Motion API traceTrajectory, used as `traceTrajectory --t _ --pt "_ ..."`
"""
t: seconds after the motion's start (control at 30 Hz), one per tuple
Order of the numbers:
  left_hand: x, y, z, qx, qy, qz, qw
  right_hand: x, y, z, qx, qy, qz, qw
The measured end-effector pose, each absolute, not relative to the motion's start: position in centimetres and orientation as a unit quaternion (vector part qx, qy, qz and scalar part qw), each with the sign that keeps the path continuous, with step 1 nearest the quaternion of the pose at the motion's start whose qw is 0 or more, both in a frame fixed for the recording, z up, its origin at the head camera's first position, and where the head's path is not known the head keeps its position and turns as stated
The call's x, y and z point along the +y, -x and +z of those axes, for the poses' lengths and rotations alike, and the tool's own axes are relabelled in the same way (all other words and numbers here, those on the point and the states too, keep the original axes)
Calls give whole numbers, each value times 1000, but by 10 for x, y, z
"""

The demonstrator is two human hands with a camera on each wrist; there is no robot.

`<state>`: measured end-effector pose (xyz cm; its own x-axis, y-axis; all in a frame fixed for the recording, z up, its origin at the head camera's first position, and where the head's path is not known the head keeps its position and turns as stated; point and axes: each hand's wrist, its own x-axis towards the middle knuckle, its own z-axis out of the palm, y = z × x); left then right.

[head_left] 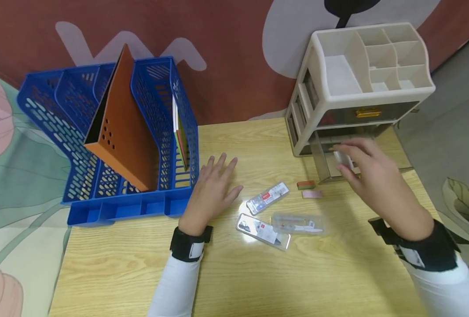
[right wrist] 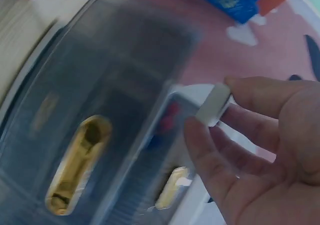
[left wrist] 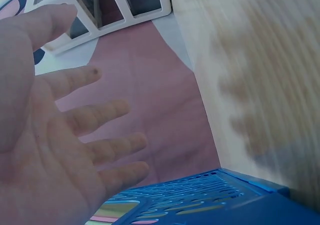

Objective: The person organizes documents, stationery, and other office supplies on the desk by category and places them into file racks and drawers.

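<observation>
My right hand pinches a small white eraser between thumb and fingertips, over a pulled-out translucent drawer of the white desk organizer. In the right wrist view, the drawer front carries a gold handle. My left hand has its fingers spread and holds nothing, beside the blue file rack. Between the hands lie a red-and-green eraser, a pink eraser and three clear slim cases: one behind, one in front, one to the right.
An orange folder leans in the file rack, with thin booklets in its right slot. The organizer has open compartments on top and a closed drawer with a gold handle. A patterned cloth hangs behind the wooden table.
</observation>
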<state>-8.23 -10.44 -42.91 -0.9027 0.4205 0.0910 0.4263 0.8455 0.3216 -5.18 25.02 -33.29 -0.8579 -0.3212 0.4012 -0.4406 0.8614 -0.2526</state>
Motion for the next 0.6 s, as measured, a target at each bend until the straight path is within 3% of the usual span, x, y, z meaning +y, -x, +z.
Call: traceTrajectory --t 0.33,0.6 --pt "-109 83 -426 -962 213 -171 8 267 84 -350 -964 -188 139 128" --pt "-109 83 -426 -962 221 -161 9 275 99 -355 -980 -153 122 26"
